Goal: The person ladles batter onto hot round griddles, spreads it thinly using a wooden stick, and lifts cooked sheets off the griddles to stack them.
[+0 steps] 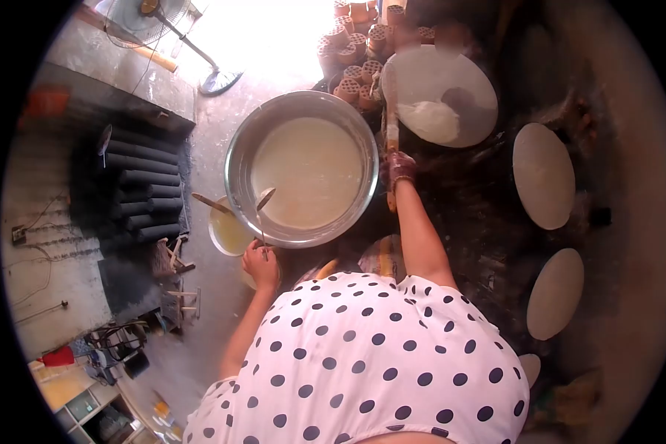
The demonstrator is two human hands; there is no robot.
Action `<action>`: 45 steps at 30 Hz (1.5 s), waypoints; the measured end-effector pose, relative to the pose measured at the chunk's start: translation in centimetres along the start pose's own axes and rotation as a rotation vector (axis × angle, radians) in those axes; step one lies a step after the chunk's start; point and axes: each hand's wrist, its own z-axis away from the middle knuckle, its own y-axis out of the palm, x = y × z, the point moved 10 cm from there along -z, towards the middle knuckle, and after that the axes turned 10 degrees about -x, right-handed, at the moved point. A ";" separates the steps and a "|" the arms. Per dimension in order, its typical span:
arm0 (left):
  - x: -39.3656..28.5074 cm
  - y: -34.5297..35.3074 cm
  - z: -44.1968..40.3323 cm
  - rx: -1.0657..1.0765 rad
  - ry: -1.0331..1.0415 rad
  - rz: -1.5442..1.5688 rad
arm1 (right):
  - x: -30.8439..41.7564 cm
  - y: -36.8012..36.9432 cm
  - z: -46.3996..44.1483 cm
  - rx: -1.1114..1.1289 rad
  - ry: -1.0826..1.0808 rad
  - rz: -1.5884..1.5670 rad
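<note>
My left hand (260, 264) is closed round the handle of a ladle (266, 198), whose bowl is over the near left part of a large metal basin (237, 159). Pale liquid (311, 170) fills the basin's bottom. My right hand (400, 167), in a dark glove or covering, grips a long wooden tool (392, 137) beside the basin's right rim. That tool reaches up to the left edge of a round pale griddle (444, 81), where a white patch (428, 120) lies and vapour blurs the far edge.
A small bowl (229, 232) of yellowish liquid with a wooden handle (212, 203) stands left of the basin. Clay bricks (351, 74) are stacked behind. More round pale discs (544, 176) lie at right. Black cylinders (144, 177) are piled left, and a fan (149, 10) stands back left.
</note>
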 end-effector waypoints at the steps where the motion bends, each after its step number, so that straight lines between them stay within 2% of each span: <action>1: 0.2 -0.2 -0.4 0.003 0.011 0.001 | -0.1 -1.3 0.0 -0.007 0.000 -0.009; 5: 0.3 -0.1 -1.0 0.004 0.009 0.052 | 1.1 -11.0 2.0 -0.159 -0.041 -0.138; 7: 0.0 0.6 -1.7 -0.005 0.013 0.084 | 3.4 -12.9 2.8 -0.227 -0.100 -0.145; 9: -0.4 1.1 -2.0 -0.037 0.035 0.102 | 4.1 -13.8 3.2 -0.305 -0.023 -0.121; 11: -0.9 2.1 -2.2 -0.028 0.051 0.134 | 4.0 -10.7 3.0 -0.275 0.076 -0.282; 13: -1.9 2.6 -2.2 -0.044 0.076 0.130 | 4.7 -5.5 6.5 0.051 0.159 -0.323; 14: -2.7 2.5 -2.1 -0.054 0.079 0.135 | 3.9 -6.4 6.5 0.048 0.164 -0.334; 16: -3.6 2.5 -2.2 -0.049 0.095 0.141 | 2.4 -9.4 4.8 0.010 0.052 0.127; 19: -5.8 2.5 -2.1 -0.007 0.087 0.181 | 2.2 -18.4 0.1 -0.110 0.036 0.117; 22: -7.7 2.7 -2.2 -0.021 0.053 0.215 | 7.3 -23.1 0.0 -0.263 -0.048 0.180; 25: -9.6 3.8 -1.6 -0.005 0.064 0.205 | 7.2 -21.6 -3.9 -0.208 0.027 0.042; 27: -10.7 4.6 -1.3 0.006 0.037 0.240 | 8.2 -16.6 1.0 -0.020 0.088 0.005; 28: -11.4 4.6 -1.1 0.008 0.042 0.227 | 7.4 -17.2 1.3 -0.017 0.100 -0.002; 30: -13.1 5.0 -0.9 0.046 0.001 0.279 | 5.9 -17.1 1.5 0.153 0.022 0.349; 31: -14.0 4.9 -1.1 0.039 0.010 0.276 | 7.1 -19.6 0.7 0.067 -0.094 0.427; 33: -15.7 4.3 -0.7 0.020 -0.017 0.289 | 8.6 -25.2 -2.2 -0.037 -0.018 0.360; 34: -16.4 4.1 -0.6 0.011 -0.047 0.302 | 8.4 -27.2 -5.3 0.033 0.009 0.169; 36: -17.7 4.7 -0.4 0.021 -0.044 0.351 | 13.4 -28.2 -6.2 -0.068 -0.108 0.426; 38: -18.3 6.0 -0.2 0.024 -0.048 0.397 | 17.6 -25.7 -3.5 -0.122 -0.188 0.496; 39: -18.1 7.4 -0.2 0.057 -0.114 0.507 | 18.8 -24.8 -3.0 -0.170 -0.269 0.570; 40: -17.8 8.5 -0.2 0.088 -0.180 0.615 | 17.0 -23.3 -2.8 -0.038 -0.237 0.405; 41: -19.1 7.7 -0.1 0.085 -0.179 0.611 | 13.4 -23.1 -4.6 0.068 -0.248 0.420; 43: -22.1 7.2 1.0 0.252 -0.525 0.902 | 10.3 -23.2 -4.7 0.180 -0.351 0.694; 44: -22.9 6.6 0.6 0.248 -0.517 0.908 | 8.7 -24.7 -7.7 0.178 -0.360 0.689; 45: -23.7 6.3 0.7 0.276 -0.523 0.960 | 8.0 -27.1 -11.4 0.166 -0.469 0.548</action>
